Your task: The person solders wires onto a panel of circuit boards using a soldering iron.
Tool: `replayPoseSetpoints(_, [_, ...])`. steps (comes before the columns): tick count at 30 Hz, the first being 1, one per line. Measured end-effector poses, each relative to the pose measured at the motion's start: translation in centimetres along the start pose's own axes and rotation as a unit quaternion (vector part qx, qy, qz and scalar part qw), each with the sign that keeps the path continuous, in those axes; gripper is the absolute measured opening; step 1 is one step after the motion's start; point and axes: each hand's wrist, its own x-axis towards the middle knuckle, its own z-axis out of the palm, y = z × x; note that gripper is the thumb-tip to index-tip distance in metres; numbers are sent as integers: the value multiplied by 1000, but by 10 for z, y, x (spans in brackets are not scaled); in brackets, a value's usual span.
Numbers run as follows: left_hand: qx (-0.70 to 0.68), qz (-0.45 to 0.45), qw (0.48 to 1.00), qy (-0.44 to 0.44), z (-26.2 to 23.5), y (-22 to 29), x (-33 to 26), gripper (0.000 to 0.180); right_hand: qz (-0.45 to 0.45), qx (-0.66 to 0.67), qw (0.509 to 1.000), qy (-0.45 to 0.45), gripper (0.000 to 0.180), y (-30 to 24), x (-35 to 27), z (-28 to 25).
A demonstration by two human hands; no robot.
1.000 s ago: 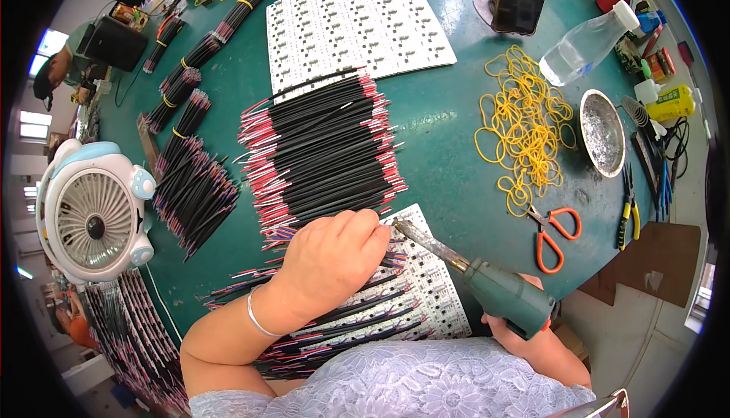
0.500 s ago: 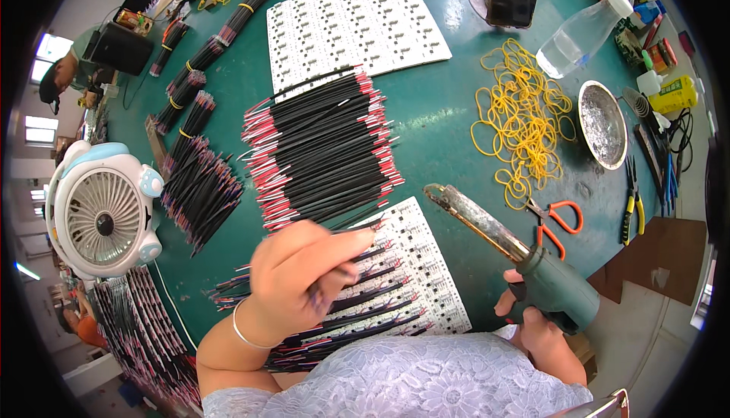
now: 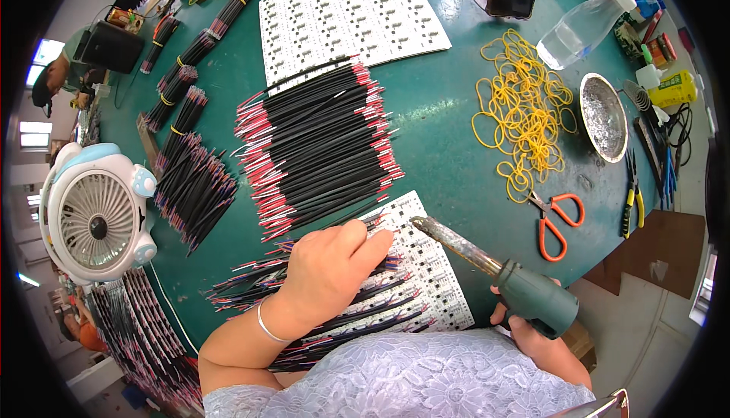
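My right hand [image 3: 525, 334] is wrapped round the green handle of a soldering gun [image 3: 538, 296]. Its metal barrel points up and left, the tip hanging over the edge of a white circuit board [image 3: 430, 266]. My left hand [image 3: 334, 266] is closed above that board, fingers bent downward. Dark wire ends [image 3: 389, 263] stick out beneath the fingers; the fingertips are partly hidden. Rows of black wires [image 3: 380, 319] lie across the board, their red ends on its small parts. Beyond my left hand is a wide pile of black wires [image 3: 327, 144] with red and white ends.
A stack of white boards [image 3: 353, 22] lies at the back. On the right are yellow rubber bands [image 3: 525, 106], orange-handled scissors [image 3: 555, 228], a metal bowl [image 3: 603, 117], pliers [image 3: 632, 193] and a clear bottle [image 3: 582, 30]. A fan [image 3: 99, 212] and wire bundles [image 3: 194, 190] stand left.
My left hand has shifted right over the board and turned knuckles up. The soldering gun has moved left and slightly down, bringing its tip nearer my left fingers.
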Motion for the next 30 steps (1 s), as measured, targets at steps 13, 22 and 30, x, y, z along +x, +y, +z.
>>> replayPoseSetpoints(13, [4,21,1000,-19,4,-4,-2,22,-117,-198,972,-50,21,-6,16,4])
replayPoseSetpoints(22, [9,19,999,-30,2,-2,0,21,-95,-212,971,-62,18,-13,17,3])
replayPoseSetpoints(30, [13,21,999,-40,1,-3,2,23,-106,-228,967,-32,15,-8,11,4])
